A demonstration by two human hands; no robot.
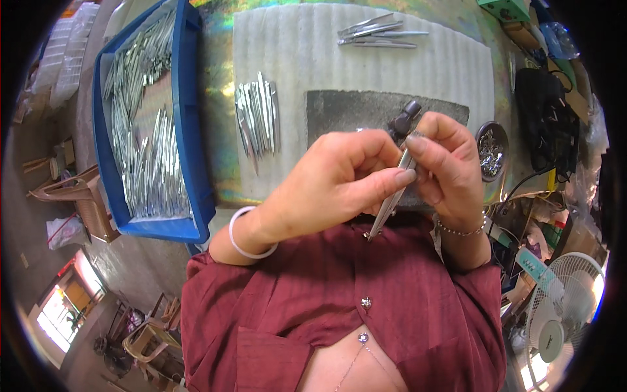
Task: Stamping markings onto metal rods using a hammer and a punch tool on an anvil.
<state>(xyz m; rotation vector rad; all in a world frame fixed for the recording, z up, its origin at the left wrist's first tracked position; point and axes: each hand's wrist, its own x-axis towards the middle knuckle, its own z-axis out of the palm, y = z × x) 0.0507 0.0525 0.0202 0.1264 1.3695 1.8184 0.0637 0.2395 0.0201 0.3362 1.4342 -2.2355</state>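
Pinches a slim metal tool (386, 212) partway along between thumb and fingers of the left hand (349, 173) and nips its one-o'clock end in the right hand (452, 163). Slants toward seven o'clock, jutting beyond both grips before the maroon shirt (313, 274), with the blue tray (189, 111) at nine o'clock.

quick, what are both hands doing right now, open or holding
Left hand: closed, holding a slim metal piece.
Right hand: closed, fingertips pinched at the metal piece's far end.
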